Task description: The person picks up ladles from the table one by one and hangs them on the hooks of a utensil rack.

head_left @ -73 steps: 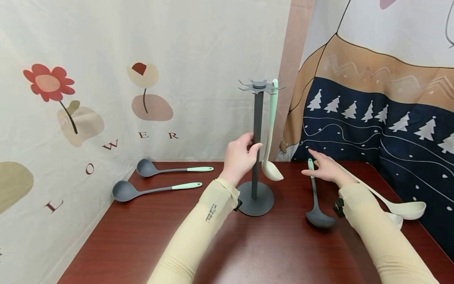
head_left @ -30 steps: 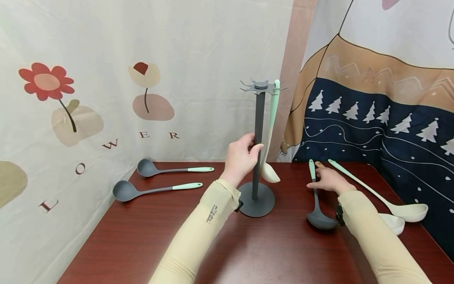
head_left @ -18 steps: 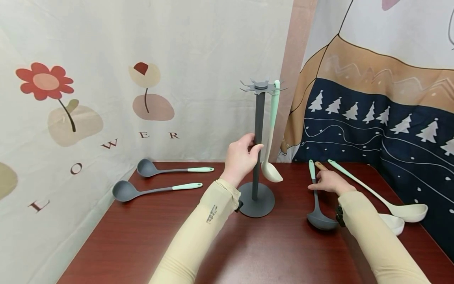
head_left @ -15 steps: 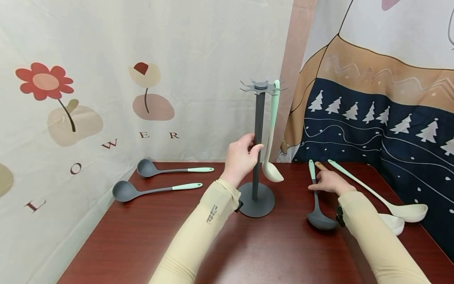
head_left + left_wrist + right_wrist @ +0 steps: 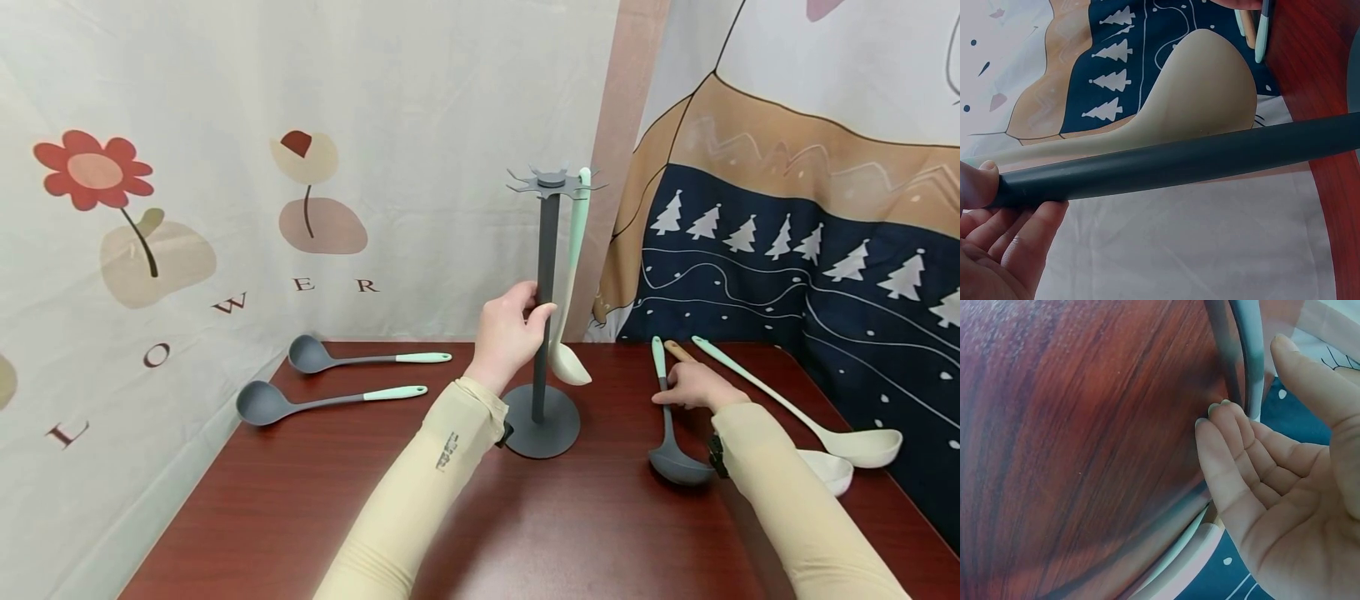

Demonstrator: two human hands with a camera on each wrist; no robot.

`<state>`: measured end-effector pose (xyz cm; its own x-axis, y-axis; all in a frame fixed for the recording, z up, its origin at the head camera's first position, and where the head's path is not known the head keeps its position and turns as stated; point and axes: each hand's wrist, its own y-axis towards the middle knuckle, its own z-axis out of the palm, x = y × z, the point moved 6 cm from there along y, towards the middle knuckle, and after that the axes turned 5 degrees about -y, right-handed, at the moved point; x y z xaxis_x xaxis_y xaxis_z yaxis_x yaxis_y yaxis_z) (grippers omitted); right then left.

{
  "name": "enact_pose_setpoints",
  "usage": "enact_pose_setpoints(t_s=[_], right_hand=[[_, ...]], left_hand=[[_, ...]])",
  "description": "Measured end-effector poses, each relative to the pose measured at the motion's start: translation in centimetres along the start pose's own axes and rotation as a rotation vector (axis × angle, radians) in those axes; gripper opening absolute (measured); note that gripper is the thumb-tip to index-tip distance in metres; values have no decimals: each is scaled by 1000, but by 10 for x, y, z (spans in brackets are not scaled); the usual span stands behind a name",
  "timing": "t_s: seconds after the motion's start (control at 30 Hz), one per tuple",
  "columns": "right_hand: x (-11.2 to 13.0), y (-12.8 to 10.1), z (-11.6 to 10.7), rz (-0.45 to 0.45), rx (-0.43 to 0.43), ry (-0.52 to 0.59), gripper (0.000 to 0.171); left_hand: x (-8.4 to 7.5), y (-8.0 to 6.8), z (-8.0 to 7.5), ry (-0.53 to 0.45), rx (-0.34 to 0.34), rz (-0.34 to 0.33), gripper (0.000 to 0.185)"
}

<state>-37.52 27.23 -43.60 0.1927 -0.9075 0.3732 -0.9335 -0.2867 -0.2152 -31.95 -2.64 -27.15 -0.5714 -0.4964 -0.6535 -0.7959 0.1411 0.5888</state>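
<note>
My left hand grips the dark grey post of a utensil stand, thumb on one side and fingers on the other in the left wrist view. A cream ladle with a mint handle hangs from its hooked top, right of the post. My right hand is low over the table at a grey ladle with a mint handle end. In the right wrist view, that ladle's handle runs between the thumb and bent fingertips, the thumb apart from it.
Two grey ladles with mint handles lie on the left of the dark red table. Right of my right hand lie a cream ladle and a wooden-ended one, partly hidden by my forearm. Printed curtains stand behind.
My right hand has come down from above the grey ladle to its handle, fingers bending. The hanging ladle sways slightly. My left hand keeps its grip on the post.
</note>
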Motion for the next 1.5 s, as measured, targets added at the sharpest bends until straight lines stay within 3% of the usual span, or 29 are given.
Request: enact_pose_setpoints(t_s=[0.27,0.73,0.9,1.17,1.5], right_hand=[[4,0,3,-9,40,27,28],[0,-2,12,76,104,192,28],[-2,-1,14,57,96,235,34],[2,-3,12,40,67,281,19],[7,-5,11,29,46,310,18]], left_hand=[[1,0,-1,-6,-8,1,15],[-2,-1,-1,-2,-6,14,14],[-3,-1,-1,3,-9,28,15],[-2,-1,-2,-1,-13,21,15],[-3,-1,-1,6,-11,21,14]])
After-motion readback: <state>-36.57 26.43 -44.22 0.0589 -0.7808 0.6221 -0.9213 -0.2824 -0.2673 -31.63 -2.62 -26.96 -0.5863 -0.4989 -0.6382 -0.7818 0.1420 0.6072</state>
